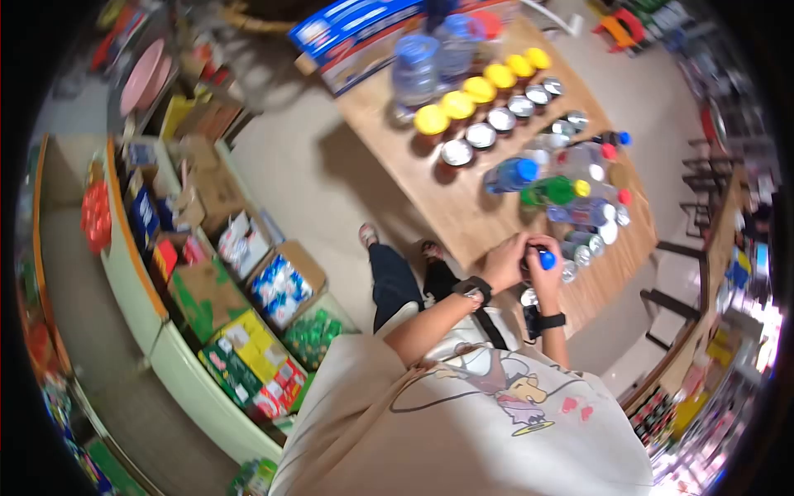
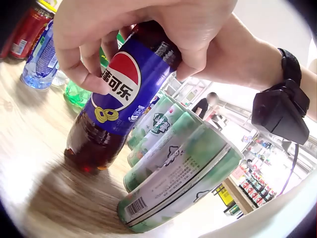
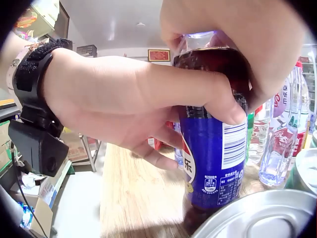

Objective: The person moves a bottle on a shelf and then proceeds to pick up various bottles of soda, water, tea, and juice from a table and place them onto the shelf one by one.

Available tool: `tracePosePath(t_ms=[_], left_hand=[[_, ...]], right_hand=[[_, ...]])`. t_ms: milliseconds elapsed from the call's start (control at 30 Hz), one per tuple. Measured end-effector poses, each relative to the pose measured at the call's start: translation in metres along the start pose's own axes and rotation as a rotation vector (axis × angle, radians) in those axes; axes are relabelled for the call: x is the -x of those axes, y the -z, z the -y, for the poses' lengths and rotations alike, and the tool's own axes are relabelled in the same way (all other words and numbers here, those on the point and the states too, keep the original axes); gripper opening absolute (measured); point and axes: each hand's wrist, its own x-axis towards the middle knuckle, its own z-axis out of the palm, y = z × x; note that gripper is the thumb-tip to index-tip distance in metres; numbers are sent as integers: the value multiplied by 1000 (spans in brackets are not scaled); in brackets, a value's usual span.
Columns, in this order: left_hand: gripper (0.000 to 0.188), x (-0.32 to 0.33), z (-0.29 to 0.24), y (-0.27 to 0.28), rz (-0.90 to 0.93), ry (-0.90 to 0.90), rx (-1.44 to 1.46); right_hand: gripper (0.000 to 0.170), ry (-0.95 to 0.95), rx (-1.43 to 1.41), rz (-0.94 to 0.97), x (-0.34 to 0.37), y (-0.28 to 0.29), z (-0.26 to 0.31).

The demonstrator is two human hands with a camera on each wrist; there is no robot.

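Observation:
Both hands are on a cola bottle (image 2: 114,99) with a dark blue label and a blue cap (image 1: 547,260), at the table's near edge. My left hand (image 1: 503,264) wraps the bottle's upper part, its thumb lying across the shoulder in the right wrist view. From the other side my right hand (image 1: 546,283) grips around the neck, partly covering the top. The bottle's base sits close over the wooden table (image 1: 459,211). Green-and-white cans (image 2: 173,163) stand right beside it.
Rows of yellow-capped drinks (image 1: 478,89) and silver-topped cans (image 1: 480,135) stand farther along the table. A blue-capped bottle (image 1: 511,175), a green bottle (image 1: 550,192) and several clear bottles are nearer. Open boxes (image 1: 285,281) of goods line the left side; stools (image 1: 674,318) stand right.

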Motion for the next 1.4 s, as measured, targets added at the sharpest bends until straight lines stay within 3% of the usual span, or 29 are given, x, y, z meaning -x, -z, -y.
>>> tracePosePath(t_ms=[233, 400, 567, 667, 700, 733, 767, 800, 900, 1100, 1267, 1333, 1400], left_hand=[[50, 5, 6, -4, 9, 75, -88], [49, 14, 9, -8, -55, 129, -80], [48, 39, -7, 20, -59, 240, -202], [51, 80, 4, 39, -86, 280, -311], [51, 98, 15, 44, -186, 192, -268], [51, 113, -2, 57, -224, 233, -220], [53, 131, -5, 68, -236, 254, -234], [55, 150, -9, 78, -252, 277, -245], [66, 208, -35, 99, -417, 389, -236], [62, 347, -86, 104, -805, 517, -163], [64, 450, -122, 62, -1089, 741, -179], [63, 489, -110, 35, -1296, 708, -196], [63, 530, -91, 8, -1467, 549, -123]], right_hand=[[17, 93, 0, -59, 2, -5, -6], [20, 28, -21, 23, 5, -2, 8], [20, 126, 16, 123, 18, -17, 14], [28, 95, -36, 388, 33, -29, 42], [34, 159, -39, 450, 40, -32, 50], [40, 227, -38, 510, 48, -37, 57], [57, 237, -68, 635, 55, -40, 58], [57, 258, -82, 676, 63, -43, 63], [86, 297, -19, 961, 91, -59, 74], [74, 378, 64, 1374, 165, -115, 83], [78, 489, 4, 1838, 255, -163, 117], [84, 574, 99, 2010, 293, -180, 111], [88, 606, 35, 2101, 337, -189, 114]])
